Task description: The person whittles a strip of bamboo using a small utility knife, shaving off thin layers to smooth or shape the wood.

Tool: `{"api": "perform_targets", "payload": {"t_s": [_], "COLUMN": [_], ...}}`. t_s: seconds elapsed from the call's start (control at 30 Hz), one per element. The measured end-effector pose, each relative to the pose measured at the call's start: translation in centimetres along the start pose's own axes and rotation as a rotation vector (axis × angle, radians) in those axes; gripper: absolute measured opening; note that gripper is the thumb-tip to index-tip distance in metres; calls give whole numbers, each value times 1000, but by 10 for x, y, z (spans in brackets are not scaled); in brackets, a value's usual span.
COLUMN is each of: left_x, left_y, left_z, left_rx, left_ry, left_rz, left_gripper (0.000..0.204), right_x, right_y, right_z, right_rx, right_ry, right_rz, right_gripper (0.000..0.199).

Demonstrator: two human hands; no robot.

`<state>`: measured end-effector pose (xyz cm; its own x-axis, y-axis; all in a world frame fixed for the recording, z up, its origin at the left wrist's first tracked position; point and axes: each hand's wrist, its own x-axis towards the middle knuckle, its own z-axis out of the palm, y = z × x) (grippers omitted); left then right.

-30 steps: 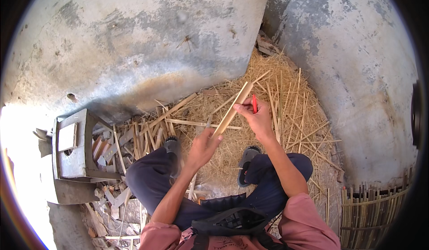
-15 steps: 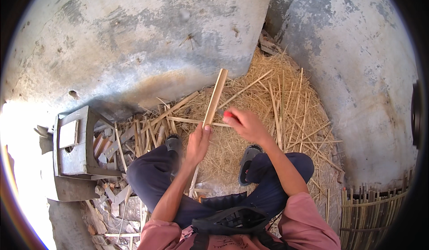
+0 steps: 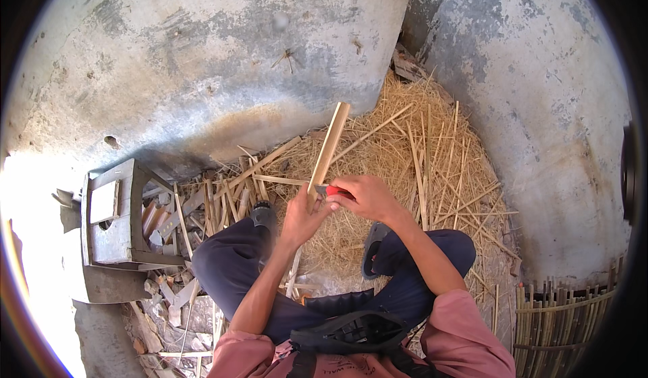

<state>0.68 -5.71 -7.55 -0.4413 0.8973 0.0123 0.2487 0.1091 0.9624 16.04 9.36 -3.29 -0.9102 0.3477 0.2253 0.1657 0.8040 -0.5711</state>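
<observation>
A long, flat, pale yellow bamboo strip (image 3: 329,150) stands nearly upright in front of the seated person, leaning a little to the right at its top. Its face is smooth and straw-coloured, with straight parallel edges and a squarely cut upper end that reaches up against the grey concrete wall (image 3: 202,54). The lower part runs down between the knees, where a thinner pale sliver shows below the left hand.

The left hand (image 3: 300,217) grips the strip from the left side, fingers curled round it and pressed together, thumb on the near face. The right hand (image 3: 368,197) sits just beside it on the right, fingers closed around a small knife with a red handle (image 3: 335,191); only a short red stretch and a bit of grey blade show, the blade touching the strip's edge just above the left hand.

Under the strip lies a heap of golden straw-like bamboo shavings (image 3: 412,155), with several long thin splints scattered across it. To the left, a pile of short split wood offcuts (image 3: 202,202) lies against a weathered grey wooden stool (image 3: 115,216). The person wears dark blue trousers (image 3: 229,270) and dark sandals, and a black strapped bag (image 3: 351,331) rests at the waist. A bundle of upright bamboo slats (image 3: 560,324) stands at the lower right.
</observation>
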Motion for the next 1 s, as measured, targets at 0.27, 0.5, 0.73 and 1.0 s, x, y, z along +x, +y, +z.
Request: {"api": "perform_targets", "payload": {"t_s": [0.27, 0.5, 0.73, 1.0], "left_x": [-1, -1, 1, 0], "left_y": [0, -2, -14, -5], "left_z": [-2, -1, 1, -1], "left_rx": [3, -30, -3, 35], "left_ry": [-9, 25, 61, 52], "left_rz": [-28, 8, 35, -65], "left_gripper": [58, 57, 60, 49], "right_x": [-2, -3, -3, -5], "right_y": [0, 0, -3, -6], "right_z": [4, 9, 12, 16], "right_rx": [-7, -33, -42, -43], "right_ry": [3, 50, 91, 131], "right_rz": [-12, -30, -28, -8], "right_gripper": [33, 31, 30, 22]}}
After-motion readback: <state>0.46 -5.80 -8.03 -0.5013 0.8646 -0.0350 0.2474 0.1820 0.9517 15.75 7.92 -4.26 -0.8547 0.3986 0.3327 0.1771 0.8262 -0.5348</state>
